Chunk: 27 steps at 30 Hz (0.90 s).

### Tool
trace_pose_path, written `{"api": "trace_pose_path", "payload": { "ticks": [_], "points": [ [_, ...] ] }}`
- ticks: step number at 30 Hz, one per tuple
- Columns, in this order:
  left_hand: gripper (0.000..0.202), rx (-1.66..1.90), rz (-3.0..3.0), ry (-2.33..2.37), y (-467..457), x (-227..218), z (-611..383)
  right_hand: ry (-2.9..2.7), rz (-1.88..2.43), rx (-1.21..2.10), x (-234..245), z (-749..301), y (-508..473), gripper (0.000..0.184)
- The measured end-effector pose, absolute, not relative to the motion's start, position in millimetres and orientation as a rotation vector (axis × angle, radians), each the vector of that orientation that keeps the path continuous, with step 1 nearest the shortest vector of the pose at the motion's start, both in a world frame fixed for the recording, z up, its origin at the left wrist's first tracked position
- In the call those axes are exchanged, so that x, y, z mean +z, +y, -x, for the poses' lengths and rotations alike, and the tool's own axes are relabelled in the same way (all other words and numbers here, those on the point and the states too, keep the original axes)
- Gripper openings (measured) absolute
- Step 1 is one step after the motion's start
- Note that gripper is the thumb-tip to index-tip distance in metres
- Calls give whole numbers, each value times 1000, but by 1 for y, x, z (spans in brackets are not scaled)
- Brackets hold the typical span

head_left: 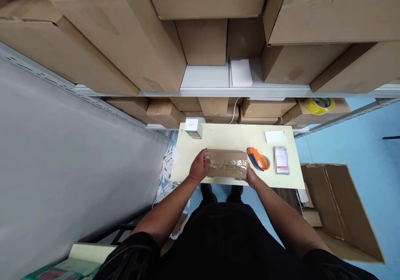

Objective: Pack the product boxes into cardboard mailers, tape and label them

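Between my two hands is a small brown cardboard box (227, 164) with shiny clear tape along its top. My left hand (199, 166) grips its left end, the thumb on top. My right hand (251, 176) holds the lower right corner, its fingers partly hidden by the box. The box is over the front part of a pale yellow table (225, 136). Just right of it lies an orange tape dispenser (258, 159) with a blue edge and a roll of tape.
On the table are a white and green box (193, 128), a white paper (275, 136) and a blurred flat item (281, 160). Shelves of cartons (201, 42) stand behind. A yellow tape roll (319, 106) rests on a carton. An open carton (343, 205) stands right; white scraps (166, 169) lie left.
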<state>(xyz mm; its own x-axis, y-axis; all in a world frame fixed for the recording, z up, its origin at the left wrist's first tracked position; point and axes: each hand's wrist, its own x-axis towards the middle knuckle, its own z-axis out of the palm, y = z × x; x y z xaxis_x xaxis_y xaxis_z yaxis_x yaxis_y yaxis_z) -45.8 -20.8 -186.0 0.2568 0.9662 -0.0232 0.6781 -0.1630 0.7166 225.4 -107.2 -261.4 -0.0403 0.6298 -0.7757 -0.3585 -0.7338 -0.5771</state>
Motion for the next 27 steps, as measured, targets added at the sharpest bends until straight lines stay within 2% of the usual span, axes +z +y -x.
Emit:
{"api": "trace_pose_path", "payload": {
  "ticks": [4,13,21,27],
  "points": [
    [43,620,-1931,1481,-23,-194,46,-411,1683,1693,-262,-227,-105,60],
    [40,509,-1920,1506,-18,-204,47,-402,1729,1641,-264,-231,-78,43],
    [38,534,-1858,1524,-15,-197,53,-407,1645,1635,-250,-221,-66,47],
    [40,595,-1921,1428,-17,-182,54,-323,1534,1620,-236,-223,-62,58]
  ]
}}
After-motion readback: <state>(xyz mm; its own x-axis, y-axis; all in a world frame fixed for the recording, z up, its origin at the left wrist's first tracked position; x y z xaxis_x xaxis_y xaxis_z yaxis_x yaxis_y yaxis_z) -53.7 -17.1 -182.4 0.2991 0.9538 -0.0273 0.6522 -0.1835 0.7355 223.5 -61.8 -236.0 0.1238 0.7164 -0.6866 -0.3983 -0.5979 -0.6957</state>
